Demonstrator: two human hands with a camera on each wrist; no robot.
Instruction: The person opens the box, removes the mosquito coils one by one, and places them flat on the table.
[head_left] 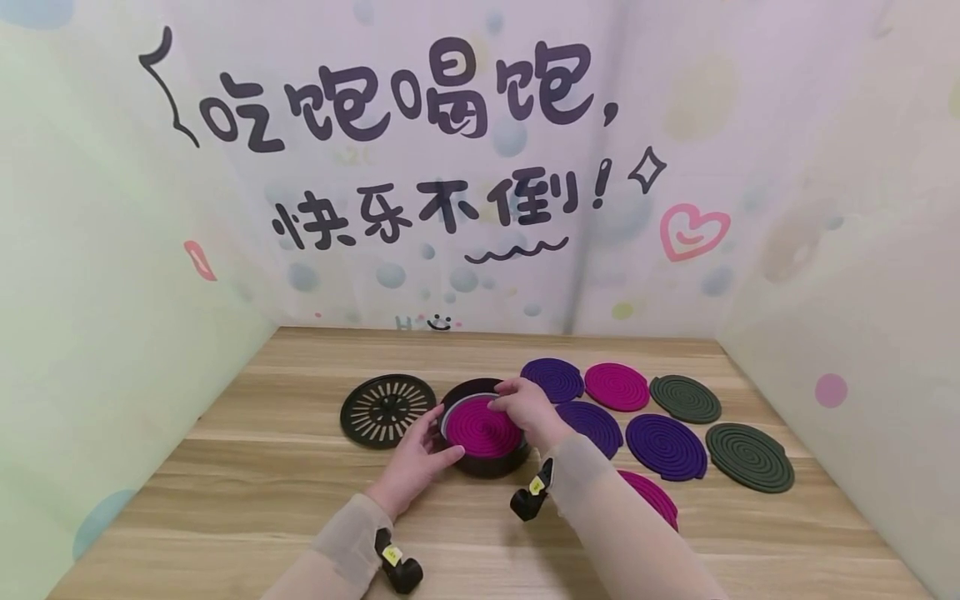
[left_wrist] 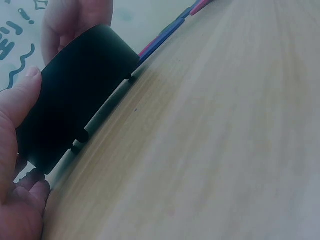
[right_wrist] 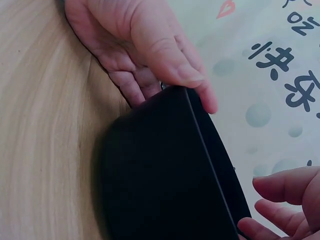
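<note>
- A round black holder (head_left: 487, 460) stands upright on the tabletop (head_left: 247, 475), mouth facing up, with a magenta coil (head_left: 483, 427) lying flat inside it.
- The left hand (head_left: 417, 464) curls its fingers (left_wrist: 20, 100) round the holder's near-left wall.
- The right hand (head_left: 528, 406) pinches the coil's far edge.
- A slotted lid (head_left: 387, 410) lies flat just left.
- Loose coils (head_left: 666, 446) lie flat to the right.

Both hands, left (head_left: 417, 461) and right (head_left: 527, 408), around black tray (head_left: 487, 460) with magenta coil (head_left: 483, 428).
</note>
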